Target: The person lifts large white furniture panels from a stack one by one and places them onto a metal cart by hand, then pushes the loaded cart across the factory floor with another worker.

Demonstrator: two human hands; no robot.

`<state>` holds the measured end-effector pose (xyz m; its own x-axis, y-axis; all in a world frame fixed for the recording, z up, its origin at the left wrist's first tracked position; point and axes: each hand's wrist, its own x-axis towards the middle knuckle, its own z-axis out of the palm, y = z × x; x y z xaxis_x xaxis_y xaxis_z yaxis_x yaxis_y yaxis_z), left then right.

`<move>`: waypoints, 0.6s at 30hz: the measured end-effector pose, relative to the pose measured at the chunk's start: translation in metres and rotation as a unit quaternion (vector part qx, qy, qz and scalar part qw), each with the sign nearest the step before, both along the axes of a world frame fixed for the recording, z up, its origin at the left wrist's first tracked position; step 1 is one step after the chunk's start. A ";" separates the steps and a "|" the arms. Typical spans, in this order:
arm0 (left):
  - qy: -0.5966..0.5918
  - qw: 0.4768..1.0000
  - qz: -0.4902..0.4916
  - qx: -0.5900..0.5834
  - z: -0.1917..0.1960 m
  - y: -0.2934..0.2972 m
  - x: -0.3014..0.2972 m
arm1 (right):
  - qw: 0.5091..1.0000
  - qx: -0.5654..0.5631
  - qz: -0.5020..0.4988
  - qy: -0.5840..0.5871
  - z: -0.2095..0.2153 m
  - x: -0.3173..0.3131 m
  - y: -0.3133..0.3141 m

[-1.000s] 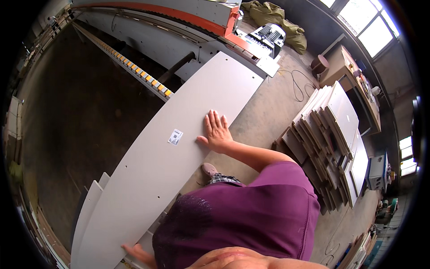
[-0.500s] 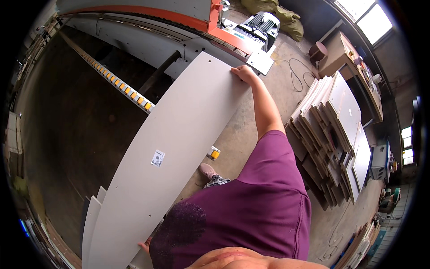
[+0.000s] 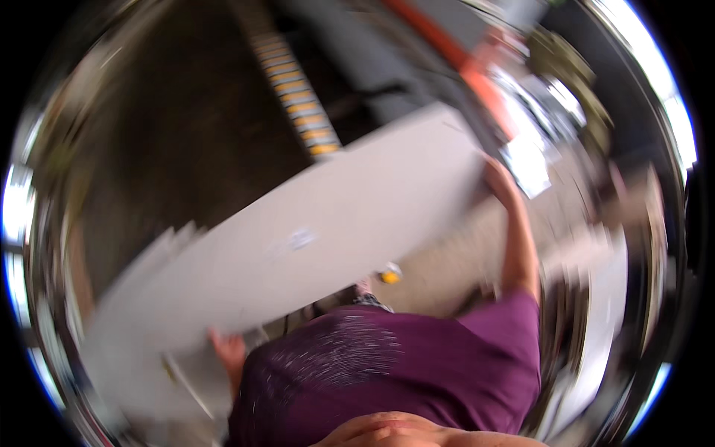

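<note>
A long, pale grey board (image 3: 350,201) with one curved edge stretches diagonally in front of me, from lower left to upper right. A small white label (image 3: 302,238) is stuck on its face. My right hand (image 3: 500,179) grips the board's far right end, its fingers partly hidden and smeared by motion. By the near edge at the left is my left hand (image 3: 229,350), closed at that edge with its thumb side showing; the blur hides its exact hold. Other pale boards (image 3: 141,261) lie under the left end.
Beyond the board runs a rail with yellow rollers (image 3: 302,104). A machine with an orange edge (image 3: 477,82) stands at the upper right. Stacked boards (image 3: 588,305) are at my right. Another yellow roller (image 3: 390,273) shows near my foot.
My view has swung to the left, blurring the picture. The board now lies more crosswise, its far end further right along with my right hand. More of my left hand shows.
</note>
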<state>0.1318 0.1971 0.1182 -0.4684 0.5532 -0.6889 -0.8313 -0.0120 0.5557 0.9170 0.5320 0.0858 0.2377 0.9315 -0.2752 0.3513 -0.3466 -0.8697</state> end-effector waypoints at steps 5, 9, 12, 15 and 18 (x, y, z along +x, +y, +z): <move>0.022 0.995 0.060 0.078 -0.055 0.044 0.005 | 0.978 0.166 0.053 -0.116 -0.025 0.036 -0.018; 0.105 0.979 0.166 0.058 -0.026 0.051 -0.012 | 0.981 0.067 0.045 -0.174 0.024 -0.044 -0.040; 0.105 0.974 0.201 0.032 -0.021 0.043 -0.049 | 0.974 -0.062 0.117 -0.183 0.077 -0.136 -0.049; 0.105 0.982 0.118 0.100 -0.009 0.054 -0.034 | 0.921 0.183 0.212 -0.270 0.011 -0.155 -0.018; 0.097 0.979 0.158 0.081 0.025 0.077 -0.008 | 0.971 0.055 0.223 -0.063 0.060 -0.288 -0.039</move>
